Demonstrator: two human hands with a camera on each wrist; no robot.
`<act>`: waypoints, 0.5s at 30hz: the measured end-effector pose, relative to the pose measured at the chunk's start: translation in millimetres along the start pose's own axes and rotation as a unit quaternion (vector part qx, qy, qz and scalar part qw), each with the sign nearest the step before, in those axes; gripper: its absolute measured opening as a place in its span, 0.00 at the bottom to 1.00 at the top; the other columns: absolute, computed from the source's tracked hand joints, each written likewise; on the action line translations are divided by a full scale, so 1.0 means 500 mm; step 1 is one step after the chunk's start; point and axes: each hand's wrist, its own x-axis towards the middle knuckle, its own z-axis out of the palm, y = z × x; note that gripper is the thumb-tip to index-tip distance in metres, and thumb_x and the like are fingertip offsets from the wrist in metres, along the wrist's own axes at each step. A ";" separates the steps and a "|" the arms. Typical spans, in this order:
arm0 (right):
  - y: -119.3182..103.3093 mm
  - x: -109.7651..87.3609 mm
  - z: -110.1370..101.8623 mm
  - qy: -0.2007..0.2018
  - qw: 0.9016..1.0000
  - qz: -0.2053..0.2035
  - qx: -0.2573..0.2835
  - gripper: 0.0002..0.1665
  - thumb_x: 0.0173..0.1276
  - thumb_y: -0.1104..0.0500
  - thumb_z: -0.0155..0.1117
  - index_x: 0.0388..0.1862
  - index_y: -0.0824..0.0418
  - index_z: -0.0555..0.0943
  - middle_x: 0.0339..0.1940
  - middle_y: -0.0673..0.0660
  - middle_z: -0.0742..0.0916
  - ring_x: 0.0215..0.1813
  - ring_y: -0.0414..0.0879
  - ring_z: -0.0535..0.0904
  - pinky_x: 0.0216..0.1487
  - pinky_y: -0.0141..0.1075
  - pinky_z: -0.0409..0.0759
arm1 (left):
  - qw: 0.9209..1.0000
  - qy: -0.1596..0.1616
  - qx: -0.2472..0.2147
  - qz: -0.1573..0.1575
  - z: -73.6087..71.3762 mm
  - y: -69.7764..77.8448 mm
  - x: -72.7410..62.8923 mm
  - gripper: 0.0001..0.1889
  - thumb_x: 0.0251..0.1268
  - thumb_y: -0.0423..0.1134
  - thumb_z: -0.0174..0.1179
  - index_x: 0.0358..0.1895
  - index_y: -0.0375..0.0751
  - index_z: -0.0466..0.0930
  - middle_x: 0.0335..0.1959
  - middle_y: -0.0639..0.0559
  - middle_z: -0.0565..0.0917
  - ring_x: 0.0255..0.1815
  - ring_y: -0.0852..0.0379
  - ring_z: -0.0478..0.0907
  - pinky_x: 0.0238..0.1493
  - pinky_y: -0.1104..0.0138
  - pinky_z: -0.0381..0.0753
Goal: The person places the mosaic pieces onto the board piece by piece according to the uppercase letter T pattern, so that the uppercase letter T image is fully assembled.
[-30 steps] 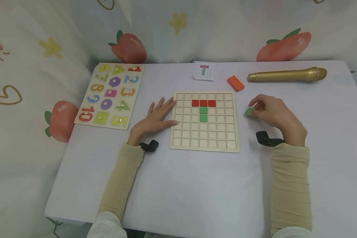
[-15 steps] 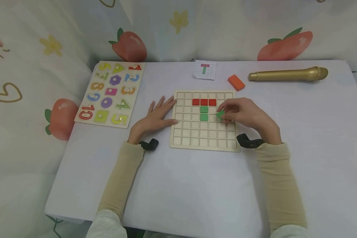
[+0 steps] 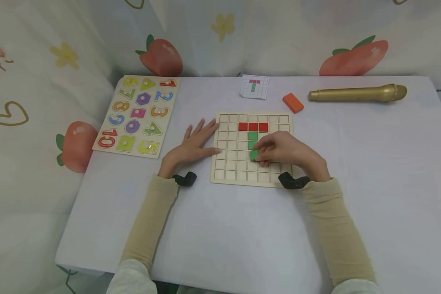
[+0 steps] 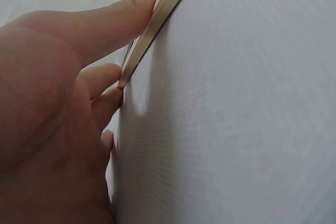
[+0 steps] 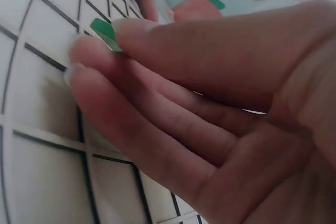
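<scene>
A wooden grid board (image 3: 230, 175) lies in the middle of the table, with three red tiles (image 3: 253, 127) in a row and green tiles (image 3: 252, 136) in a column under the middle one. My right hand (image 3: 286, 151) pinches another green tile (image 3: 254, 155) between thumb and fingertips, at the lower end of that column. In the right wrist view this green tile (image 5: 103, 31) looks tilted above the grid. My left hand (image 3: 191, 148) has its fingers spread, thumb and fingertips touching the board's left edge. The left wrist view shows the thumb (image 4: 121, 24) against the board's side.
At the back left lies a number puzzle board (image 3: 137, 113) with coloured digits and shapes. Behind the grid board are a pattern card (image 3: 259, 93) with a red and green T and an orange block (image 3: 293, 103). A gold microphone (image 3: 356, 94) lies at the back right.
My right hand has moved left from beside the board, carrying the green tile over the grid to the bottom of the green column. The left hand has stayed in place.
</scene>
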 end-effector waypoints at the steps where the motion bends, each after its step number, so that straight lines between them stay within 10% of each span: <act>1: -0.001 0.003 0.004 0.003 1.000 0.000 -0.010 0.19 0.66 0.62 0.74 0.55 0.67 0.86 0.31 0.55 0.90 0.33 0.46 0.88 0.43 0.33 0.84 | 1.000 0.000 -0.001 0.000 0.000 0.000 -0.001 0.46 0.71 0.58 0.59 0.85 0.54 0.45 0.87 0.60 0.41 0.86 0.56 0.24 0.81 0.53 0.16; 15: -0.011 0.016 0.027 0.043 0.992 -0.020 -0.117 0.19 0.64 0.63 0.76 0.52 0.63 0.82 0.33 0.56 0.84 0.37 0.48 0.77 0.40 0.38 0.75 | 1.000 -0.001 -0.003 -0.004 0.008 -0.004 0.002 0.46 0.71 0.58 0.60 0.85 0.54 0.46 0.87 0.60 0.41 0.86 0.56 0.24 0.82 0.53 0.16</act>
